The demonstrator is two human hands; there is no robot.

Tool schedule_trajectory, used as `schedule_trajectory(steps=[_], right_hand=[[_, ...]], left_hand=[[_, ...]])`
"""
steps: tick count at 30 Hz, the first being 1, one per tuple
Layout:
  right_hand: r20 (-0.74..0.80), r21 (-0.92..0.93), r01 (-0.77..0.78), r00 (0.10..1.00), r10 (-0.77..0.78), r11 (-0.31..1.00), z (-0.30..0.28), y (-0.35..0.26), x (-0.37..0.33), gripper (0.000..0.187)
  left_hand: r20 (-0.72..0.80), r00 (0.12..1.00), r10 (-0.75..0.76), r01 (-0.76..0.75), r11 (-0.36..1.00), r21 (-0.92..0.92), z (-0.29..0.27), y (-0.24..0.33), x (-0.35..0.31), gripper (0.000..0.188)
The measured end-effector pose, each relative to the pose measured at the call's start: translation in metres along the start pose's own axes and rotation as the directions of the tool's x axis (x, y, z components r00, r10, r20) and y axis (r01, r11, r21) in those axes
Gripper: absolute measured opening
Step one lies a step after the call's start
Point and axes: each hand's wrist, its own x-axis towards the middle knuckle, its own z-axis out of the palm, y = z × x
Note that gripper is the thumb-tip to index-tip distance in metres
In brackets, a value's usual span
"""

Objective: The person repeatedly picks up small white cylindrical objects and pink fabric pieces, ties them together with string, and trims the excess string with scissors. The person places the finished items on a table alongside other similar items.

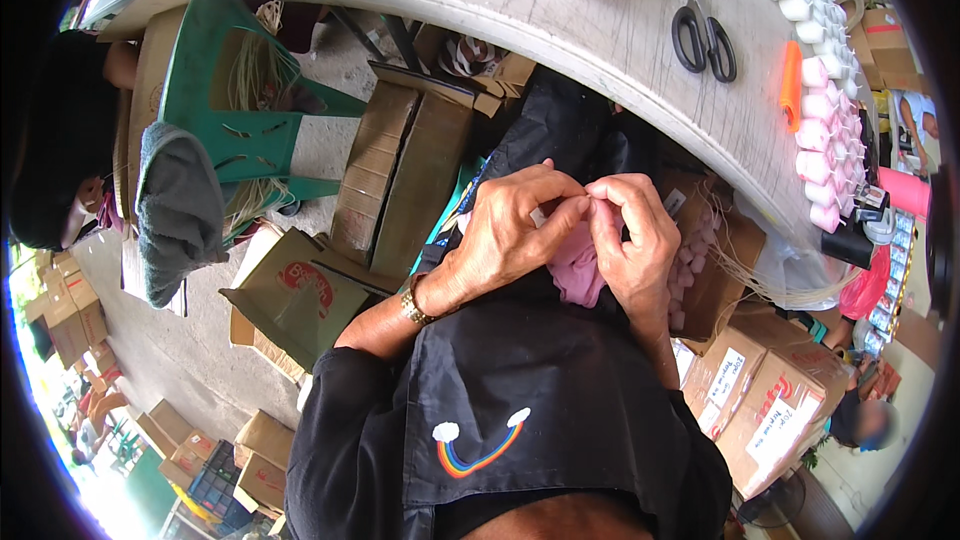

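1. the left hand (525,210) and right hand (632,230) meet just off the near side of the table (590,35), thumbs and forefingers brought together; i cannot tell what, if anything, they grasp between the tips.
2. the soft pink thing (578,275) sits under the hands, also off the table's near side, over the dark apron (490,370); the close two-handed pose suggests fine work, and the lap probably supports it.
3. on the table, the black-handled scissors (702,10) lie with handles toward the person, perhaps for easy pick-up.
4. an orange tool (791,85) lies near the table's right edge, beside rows of pink and white pieces (815,130), seemingly lined up for order.
5. below the table's edge, an open box (725,285) keeps more pink pieces near the right hand.
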Motion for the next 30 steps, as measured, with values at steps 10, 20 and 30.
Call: schedule_trajectory(steps=[10, 20, 30], right_hand=[[0.001, 0.033, -0.027, 1.000, 0.027, 0.999, 0.008, 0.008, 0.000, 0.017], [-0.027, 0.178, 0.052, 0.998, -0.048, 0.983, 0.010, 0.010, 0.000, 0.029], [-0.006, 0.244, 0.026, 1.000, -0.025, 0.970, 0.014, 0.009, 0.004, 0.031]], left_hand=[[-0.074, 0.954, 0.290, -0.246, 0.901, 0.356, 0.007, -0.003, 0.001, 0.015], [-0.140, 0.986, -0.089, 0.086, 0.996, -0.031, 0.002, 0.002, 0.005, 0.007], [-0.165, 0.984, -0.066, 0.066, 0.998, -0.006, 0.003, -0.003, 0.005, 0.009]])
